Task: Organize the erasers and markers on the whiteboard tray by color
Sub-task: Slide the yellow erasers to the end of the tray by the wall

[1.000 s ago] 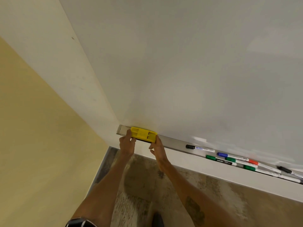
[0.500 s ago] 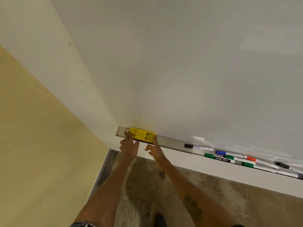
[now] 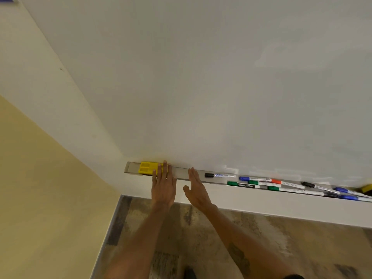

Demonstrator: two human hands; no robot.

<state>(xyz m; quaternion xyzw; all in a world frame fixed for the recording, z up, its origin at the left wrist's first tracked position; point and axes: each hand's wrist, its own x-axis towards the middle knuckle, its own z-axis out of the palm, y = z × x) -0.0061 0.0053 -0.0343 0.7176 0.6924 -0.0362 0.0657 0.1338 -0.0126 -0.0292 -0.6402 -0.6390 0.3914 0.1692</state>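
Both my hands have let go of the yellow eraser (image 3: 148, 168) since a second ago, when they pinched it at either end; now it lies at the far left end of the whiteboard tray (image 3: 181, 173), its long axis running along the rail. My left hand (image 3: 163, 188) is flat, fingers (image 3: 165, 170) spread apart and empty, the tips overlapping the eraser's right end; whether they touch it I cannot tell. My right hand (image 3: 196, 190) is just beside it, also open and holding nothing, fingertips over a bare stretch of tray.

Further right lie the markers: a black marker (image 3: 219, 175) alone, then a loose cluster with a blue marker (image 3: 254, 179), green markers (image 3: 240, 184) and one with an orange cap (image 3: 276, 181), all lying roughly along the tray, caps mostly pointing left. At the far right edge another yellow eraser (image 3: 366, 187) peeks in.

I judge the eraser placed and the sorting barely begun. Next I should reach right, probably for the lone black marker, pinching its barrel.
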